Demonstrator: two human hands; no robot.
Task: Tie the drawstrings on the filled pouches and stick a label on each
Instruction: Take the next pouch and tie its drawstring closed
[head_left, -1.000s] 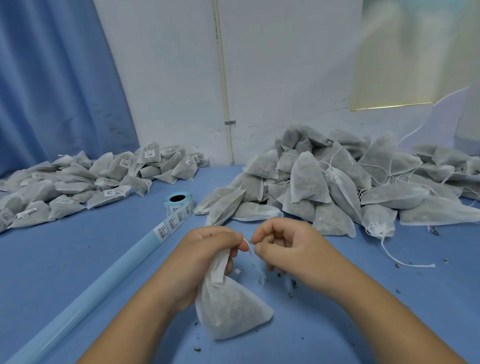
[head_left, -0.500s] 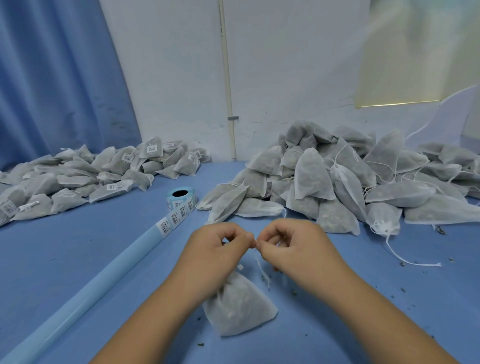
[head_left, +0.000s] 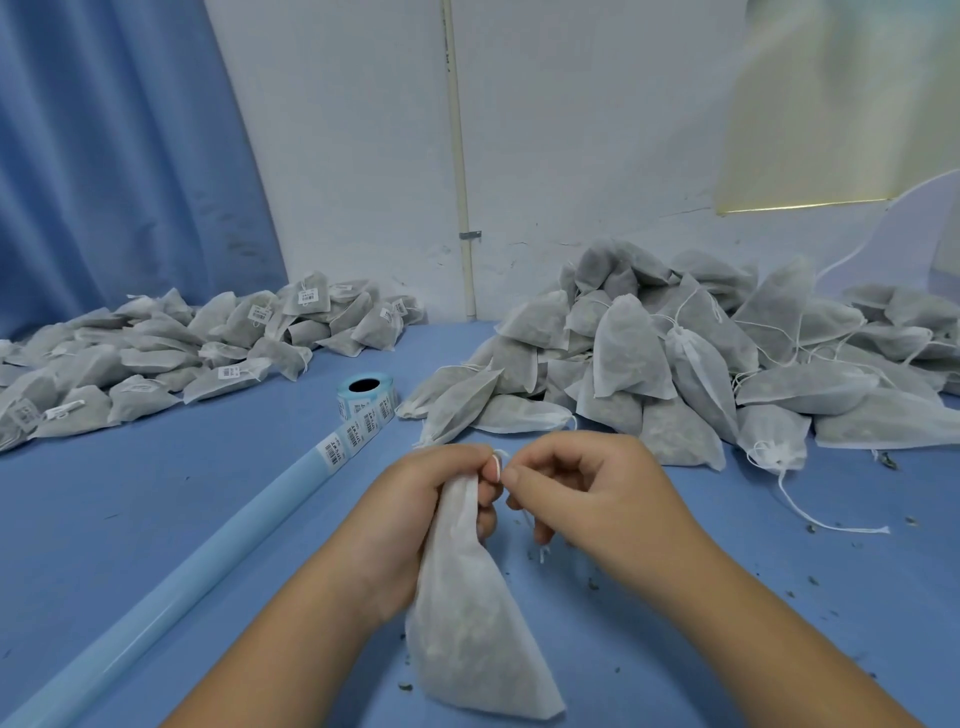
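Head view: left hand (head_left: 415, 499) grips the neck of a white non-woven filled pouch (head_left: 467, 639), nearer than the blue label roll (head_left: 366, 397); right hand (head_left: 587, 493) pinches its thin drawstring (head_left: 497, 460), mostly hidden within both hands.

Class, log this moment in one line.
left grip: holds pouch neck | right grip: pinches drawstring | label roll: lying apart, untouched
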